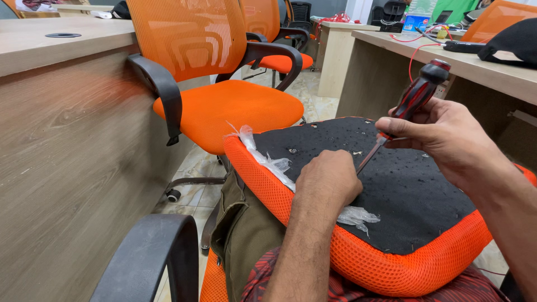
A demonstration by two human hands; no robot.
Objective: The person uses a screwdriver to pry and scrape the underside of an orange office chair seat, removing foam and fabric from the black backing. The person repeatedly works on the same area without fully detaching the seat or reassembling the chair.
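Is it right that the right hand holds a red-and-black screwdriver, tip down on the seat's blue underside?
Not quite. In the head view the right hand holds the screwdriver tip-down, but the seat's underside is black, with orange mesh around it.

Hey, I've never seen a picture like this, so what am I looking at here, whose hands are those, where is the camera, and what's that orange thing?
There is no machine here: these are a person's two bare hands, seen from a camera worn on their head and looking down. Across their lap lies an upturned orange mesh seat cushion with a black fabric underside, dotted with small metal bits that look like staples. The right hand holds a screwdriver with a red and black handle, its metal tip pointing down at the black fabric. The left hand is closed in a fist and rests on the cushion just beside that tip. Crumpled clear plastic wrap lies along the cushion's edge. To the left stands a complete orange mesh office chair with black armrests, beside a wooden desk. Another wooden desk is on the right.
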